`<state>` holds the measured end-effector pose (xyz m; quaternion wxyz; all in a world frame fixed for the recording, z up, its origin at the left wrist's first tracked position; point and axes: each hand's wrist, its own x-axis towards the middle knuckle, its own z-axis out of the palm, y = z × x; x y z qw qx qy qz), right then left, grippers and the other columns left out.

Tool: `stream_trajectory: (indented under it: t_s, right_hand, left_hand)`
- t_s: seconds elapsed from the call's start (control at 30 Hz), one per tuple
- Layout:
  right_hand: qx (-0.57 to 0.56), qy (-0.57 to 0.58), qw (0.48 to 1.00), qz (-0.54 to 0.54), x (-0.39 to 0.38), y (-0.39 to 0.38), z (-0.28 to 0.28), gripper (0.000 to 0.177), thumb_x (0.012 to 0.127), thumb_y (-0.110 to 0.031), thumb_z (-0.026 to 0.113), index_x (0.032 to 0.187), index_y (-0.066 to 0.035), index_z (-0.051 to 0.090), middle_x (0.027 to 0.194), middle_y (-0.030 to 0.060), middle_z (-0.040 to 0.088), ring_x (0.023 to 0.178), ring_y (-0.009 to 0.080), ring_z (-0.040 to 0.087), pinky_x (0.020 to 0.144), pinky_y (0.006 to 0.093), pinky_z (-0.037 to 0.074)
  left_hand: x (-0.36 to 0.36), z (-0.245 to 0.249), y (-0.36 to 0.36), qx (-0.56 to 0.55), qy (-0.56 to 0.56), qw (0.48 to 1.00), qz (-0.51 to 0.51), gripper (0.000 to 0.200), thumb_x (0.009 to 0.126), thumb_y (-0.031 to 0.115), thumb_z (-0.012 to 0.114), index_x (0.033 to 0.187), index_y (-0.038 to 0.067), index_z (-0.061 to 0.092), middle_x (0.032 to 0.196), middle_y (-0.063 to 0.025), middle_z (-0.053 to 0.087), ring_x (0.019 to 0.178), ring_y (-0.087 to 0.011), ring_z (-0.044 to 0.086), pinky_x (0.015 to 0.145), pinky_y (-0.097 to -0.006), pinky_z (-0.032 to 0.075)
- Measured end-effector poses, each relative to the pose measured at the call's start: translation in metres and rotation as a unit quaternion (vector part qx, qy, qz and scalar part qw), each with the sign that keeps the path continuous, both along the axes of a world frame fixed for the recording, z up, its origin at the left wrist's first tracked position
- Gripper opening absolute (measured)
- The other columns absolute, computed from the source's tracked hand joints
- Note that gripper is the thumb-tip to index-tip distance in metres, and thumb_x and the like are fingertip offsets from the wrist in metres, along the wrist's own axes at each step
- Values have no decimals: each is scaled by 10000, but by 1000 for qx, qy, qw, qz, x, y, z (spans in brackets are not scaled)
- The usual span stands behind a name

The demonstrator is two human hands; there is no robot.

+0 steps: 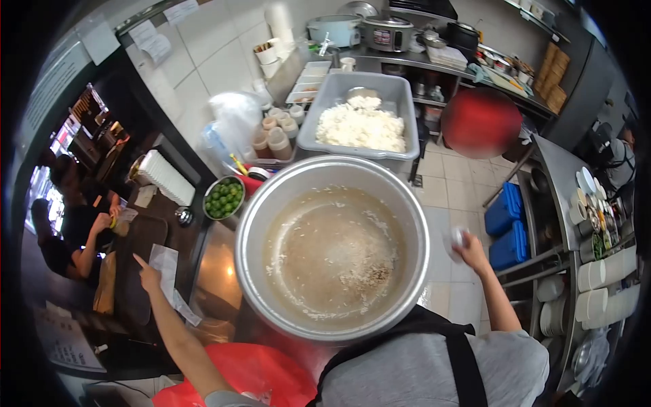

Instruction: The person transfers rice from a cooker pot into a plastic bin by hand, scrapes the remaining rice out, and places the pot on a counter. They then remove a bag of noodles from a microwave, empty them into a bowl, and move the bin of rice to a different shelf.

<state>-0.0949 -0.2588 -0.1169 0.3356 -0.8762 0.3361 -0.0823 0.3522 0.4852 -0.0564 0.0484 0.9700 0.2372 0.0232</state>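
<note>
A large metal pot (332, 254) stands in front of me, with cloudy water and scattered rice grains inside and a darker patch at the lower right. Left of it, my left hand (149, 277) is over the dark counter beside a white paper (165, 261); its index finger is stretched out and it holds nothing visible. To the right of the pot, my right hand (470, 249) is closed around a small, pale, blurred thing that I cannot make out. Behind the pot sits a grey tub (307, 129) with white rice (363, 127) and a partly hidden metal bowl.
Green limes (224, 198) fill a bowl by the pot's left rim. Bottles (278, 144) stand behind them. A red round shape (481, 122) and blue bins (507, 224) are at the right, near shelves with dishes. Other people (78, 224) are beyond the left counter.
</note>
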Motion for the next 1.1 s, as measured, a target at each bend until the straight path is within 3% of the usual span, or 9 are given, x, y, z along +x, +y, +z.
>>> stream_trajectory:
  t_s: [0.1,0.2,0.27,0.3,0.37,0.57,0.83,0.97,1.1]
  right_hand:
    - [-46,-135,989,36,66,-3,63,478,730,-150,618,1127,66,465,952,227,585,869,286,583,752,356,443]
    - [-6,-270,954,126,137,14,110,530,794,-142,583,1219,89,365,1068,254,541,971,283,557,825,349,431]
    - [-54,-276,932,227,177,33,128,558,803,-145,571,1249,86,327,1115,261,513,993,303,547,827,354,435]
    - [-27,-303,917,259,189,52,140,534,797,-147,574,1234,69,357,1083,252,530,968,305,554,816,351,438]
    - [61,-308,878,360,204,77,158,481,783,-154,592,1189,31,412,1028,205,561,903,290,563,760,354,444]
    - [177,-398,820,371,193,38,181,494,699,-149,700,1115,-23,466,953,103,568,770,138,542,623,277,443]
    - [-286,-589,747,115,136,-118,189,607,662,-116,736,1190,-32,448,1205,134,433,1098,229,444,932,348,359]
    - [178,-507,814,221,141,-176,165,754,652,-125,741,1296,-38,359,1318,152,338,1214,268,342,998,359,272]
    - [150,-424,819,356,161,-222,154,722,642,-131,752,1270,-49,406,1302,169,374,1219,296,349,989,366,287]
  left_hand:
    - [62,10,-9,54,-193,917,-345,590,786,228,568,1300,101,306,1110,-234,492,987,-391,500,836,-439,408]
    - [-30,133,-212,-192,-166,841,-478,335,816,128,550,1140,46,522,1081,-140,523,969,-199,525,749,-293,453]
    - [-109,171,-329,-353,-152,734,-560,443,808,146,570,1232,90,455,1175,-134,477,1115,-207,453,872,-320,413]
    - [-130,182,-366,-214,-167,686,-675,537,776,167,604,1276,125,414,1310,-141,362,1217,-280,354,953,-368,343]
    - [-172,183,-432,-211,-117,613,-752,682,720,161,645,1326,138,335,1363,-156,286,1258,-302,282,1008,-384,265]
    - [-189,154,-553,-381,-123,574,-714,541,702,7,608,1205,53,416,1161,-135,479,1082,-235,471,879,-353,394]
    - [-201,148,-745,-681,81,450,-572,356,773,-10,555,1120,16,477,1024,-40,572,916,-121,553,805,-280,445]
    - [-200,134,-812,-764,304,357,-443,351,781,30,577,1119,37,485,1009,-45,571,935,-140,554,809,-292,448]
    - [-188,118,-823,-800,365,321,-353,377,828,44,481,1199,47,410,1122,-90,524,1015,-190,535,889,-363,421]
